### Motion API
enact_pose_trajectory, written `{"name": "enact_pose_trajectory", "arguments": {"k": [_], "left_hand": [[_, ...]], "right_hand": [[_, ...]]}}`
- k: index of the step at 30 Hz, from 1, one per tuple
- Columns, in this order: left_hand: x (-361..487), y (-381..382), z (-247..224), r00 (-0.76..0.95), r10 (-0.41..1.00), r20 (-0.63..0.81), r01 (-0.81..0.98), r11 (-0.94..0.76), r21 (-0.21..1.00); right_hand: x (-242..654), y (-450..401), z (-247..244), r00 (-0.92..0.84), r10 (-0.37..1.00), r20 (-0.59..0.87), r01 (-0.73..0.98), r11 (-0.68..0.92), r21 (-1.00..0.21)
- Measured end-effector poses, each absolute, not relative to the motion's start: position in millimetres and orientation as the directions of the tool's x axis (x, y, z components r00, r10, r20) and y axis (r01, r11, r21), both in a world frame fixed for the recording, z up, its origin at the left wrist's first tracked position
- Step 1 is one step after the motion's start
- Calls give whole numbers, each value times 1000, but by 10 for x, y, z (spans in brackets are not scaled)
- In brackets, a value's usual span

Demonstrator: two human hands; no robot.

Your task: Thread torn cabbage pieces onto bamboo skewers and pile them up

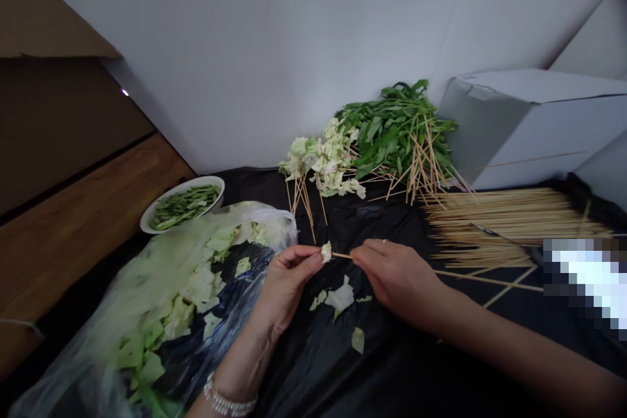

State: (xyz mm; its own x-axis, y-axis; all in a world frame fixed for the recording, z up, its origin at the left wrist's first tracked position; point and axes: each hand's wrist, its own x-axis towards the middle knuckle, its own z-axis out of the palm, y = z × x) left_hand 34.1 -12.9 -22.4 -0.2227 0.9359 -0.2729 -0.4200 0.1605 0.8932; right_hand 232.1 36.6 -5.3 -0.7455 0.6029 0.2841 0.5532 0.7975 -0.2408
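Note:
Between the fingertips of my left hand [292, 277] is a small pale cabbage piece [326, 252]. My right hand [386, 271] is closed around a thin wooden skewer [341, 255], whose tip end meets the cabbage piece. Loose cabbage scraps [340, 298] lie on the black sheet [313, 366] just below my hands. Left of my left wrist, a clear plastic bag [161, 261] lies spread with cut cabbage leaves [200, 287] in and on it.
A white bowl [220, 199] of cut green pods stands at the left. Against the wall lie skewered cabbage [326, 157] and skewered leafy greens [392, 127]. Many bare skewers [509, 219] are piled at the right, before a white box [533, 117].

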Motion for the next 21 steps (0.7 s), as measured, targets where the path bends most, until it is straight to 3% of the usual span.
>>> {"name": "enact_pose_trajectory", "arguments": {"k": [6,14,21], "left_hand": [[370,-133,-201,-235,938,-256,-493,112,863],[338,-117,-152,-117,906,-408,-705,213,677],[294,-70,-106,-175,890,-420,-790,128,600]], "right_hand": [[2317,411,-164,-708,517,481,469,853,-227],[2310,413,-87,-714,547,438,437,836,-332],[2339,439,-75,-675,560,481,507,825,-248]]}}
